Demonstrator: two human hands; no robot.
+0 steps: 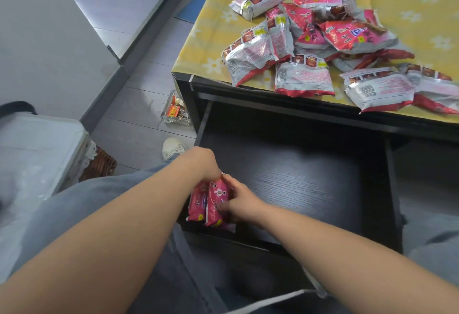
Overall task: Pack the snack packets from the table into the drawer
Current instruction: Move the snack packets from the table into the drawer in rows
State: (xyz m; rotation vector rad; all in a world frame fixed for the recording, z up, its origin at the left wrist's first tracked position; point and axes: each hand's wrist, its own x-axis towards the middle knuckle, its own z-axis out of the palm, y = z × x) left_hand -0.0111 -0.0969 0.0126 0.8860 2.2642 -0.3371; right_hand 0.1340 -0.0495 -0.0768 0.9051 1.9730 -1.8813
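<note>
Two pink snack packets [211, 202] stand on edge, side by side, in the near left corner of the open black drawer [298, 184]. The left hand [202, 163] reaches down over their tops, fingers curled onto them, and the right hand [239, 200] presses against their right face, fingers closed on the nearer packet. The rest of the drawer floor is bare. Above it, a heap of pink and silver packets [323, 45] lies on the table [198, 47] with its yellow flowered cloth, some overhanging the front edge. A glass dish [175, 112] sits on the floor beside the table.
</note>
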